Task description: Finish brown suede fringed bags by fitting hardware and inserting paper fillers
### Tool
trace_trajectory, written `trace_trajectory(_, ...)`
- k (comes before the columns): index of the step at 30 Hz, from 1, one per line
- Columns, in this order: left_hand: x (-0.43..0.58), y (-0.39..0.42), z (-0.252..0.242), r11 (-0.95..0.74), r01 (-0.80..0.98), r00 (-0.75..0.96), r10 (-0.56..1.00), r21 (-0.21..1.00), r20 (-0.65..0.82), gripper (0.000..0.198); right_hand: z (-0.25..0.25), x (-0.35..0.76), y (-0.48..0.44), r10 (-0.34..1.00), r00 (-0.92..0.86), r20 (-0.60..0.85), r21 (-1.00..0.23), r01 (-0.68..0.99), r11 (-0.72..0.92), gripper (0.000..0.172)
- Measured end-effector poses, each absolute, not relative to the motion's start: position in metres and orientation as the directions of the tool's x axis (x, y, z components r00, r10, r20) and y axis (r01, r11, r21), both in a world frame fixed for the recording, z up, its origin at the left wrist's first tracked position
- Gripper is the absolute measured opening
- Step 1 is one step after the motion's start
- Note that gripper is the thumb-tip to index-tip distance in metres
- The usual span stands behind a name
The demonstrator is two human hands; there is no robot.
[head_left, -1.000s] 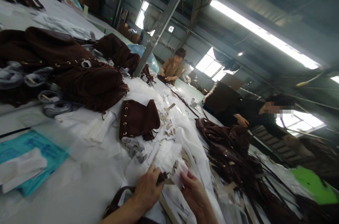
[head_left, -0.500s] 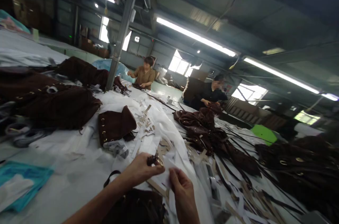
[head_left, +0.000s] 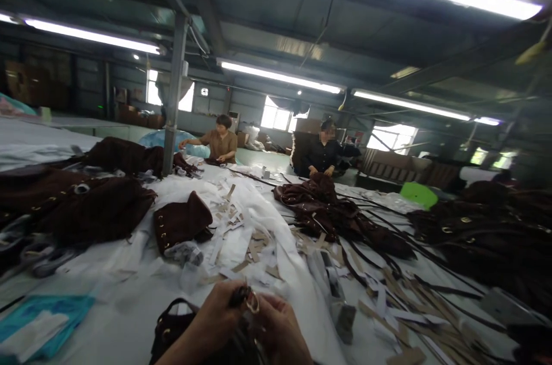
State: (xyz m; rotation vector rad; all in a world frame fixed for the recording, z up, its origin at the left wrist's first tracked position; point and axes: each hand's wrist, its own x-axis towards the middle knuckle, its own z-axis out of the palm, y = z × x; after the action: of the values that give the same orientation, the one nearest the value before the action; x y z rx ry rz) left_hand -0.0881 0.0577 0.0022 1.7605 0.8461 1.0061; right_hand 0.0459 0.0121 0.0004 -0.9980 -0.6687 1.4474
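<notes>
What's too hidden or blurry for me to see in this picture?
In the head view:
Small dark brown piece in the left hand: partly covered by that hand, blurred.
Right hand: blur hides whether it grips the gold metal ring.
Dark brown bag with gold eyelets: left forearm covers part, bottom edge cuts it.
Turquoise plastic packet: cut by left edge.

This is looking like a bag workshop: brown bags (head_left: 103, 210) are lying heaped along a long white surface (head_left: 116, 310), cut strips (head_left: 407, 333) are littering it, two co-workers (head_left: 222, 145) are handling pieces beyond, and tube lights (head_left: 280, 76) are hanging under metal beams (head_left: 202, 3).
</notes>
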Motion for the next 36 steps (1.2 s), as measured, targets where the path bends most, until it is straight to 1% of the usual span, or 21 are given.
trace_trajectory(2,-0.086,0.051,-0.001,-0.323,0.107,0.413,0.875,0.94,0.254,0.024,-0.011,0.048,0.01,0.982,0.091,-0.167,-0.887,-0.449,-0.109,0.041)
trace_trajectory(5,-0.087,0.046,-0.005,-0.258,0.106,0.376,0.904,0.96,0.201,0.03,-0.033,0.052,0.01,0.972,0.207,-0.112,-0.943,-0.329,-0.038,0.049)
trace_trajectory(7,-0.09,0.045,-0.007,-0.219,0.12,0.362,0.918,0.968,0.163,0.033,-0.043,0.053,0.008,0.963,0.248,-0.101,-0.952,-0.304,-0.021,0.05)
trace_trajectory(9,-0.094,0.044,-0.007,-0.171,0.111,0.377,0.919,0.979,0.118,0.034,-0.046,0.052,0.005,0.967,0.225,-0.122,-0.93,-0.365,-0.032,0.047)
trace_trajectory(12,-0.098,0.042,-0.007,-0.079,0.047,0.453,0.89,0.996,0.05,0.025,-0.042,0.049,-0.002,0.967,0.196,-0.162,-0.87,-0.49,-0.047,0.042)
trace_trajectory(14,-0.101,0.042,-0.008,-0.011,0.013,0.504,0.864,1.0,0.003,0.025,-0.038,0.048,-0.006,0.961,0.196,-0.195,-0.837,-0.545,-0.058,0.043)
trace_trajectory(16,-0.104,0.043,-0.011,0.084,0.008,0.496,0.865,0.996,-0.077,0.036,-0.038,0.048,-0.008,0.952,0.197,-0.235,-0.811,-0.58,-0.08,0.043)
trace_trajectory(19,-0.108,0.046,-0.018,0.184,0.006,0.421,0.891,0.983,-0.17,0.054,-0.046,0.048,-0.007,0.937,0.22,-0.273,-0.783,-0.617,-0.084,0.044)
trace_trajectory(21,-0.11,0.047,-0.021,0.162,0.008,0.411,0.899,0.987,-0.151,0.055,-0.054,0.047,-0.005,0.928,0.25,-0.277,-0.777,-0.626,-0.063,0.046)
trace_trajectory(25,-0.111,0.044,-0.018,0.027,0.03,0.527,0.849,0.999,-0.039,0.047,-0.063,0.043,0.001,0.916,0.295,-0.274,-0.785,-0.618,-0.036,0.044)
trace_trajectory(29,-0.114,0.037,-0.017,-0.032,0.066,0.597,0.802,0.997,-0.014,0.045,-0.065,0.043,0.005,0.91,0.321,-0.263,-0.793,-0.609,-0.014,0.044)
trace_trajectory(32,-0.117,0.032,-0.02,-0.072,0.102,0.61,0.792,0.992,-0.006,0.048,-0.067,0.042,0.007,0.904,0.342,-0.256,-0.809,-0.587,-0.007,0.045)
trace_trajectory(36,-0.118,0.029,-0.02,-0.142,0.15,0.587,0.809,0.978,0.028,0.048,-0.065,0.038,0.007,0.892,0.376,-0.251,-0.822,-0.57,0.009,0.046)
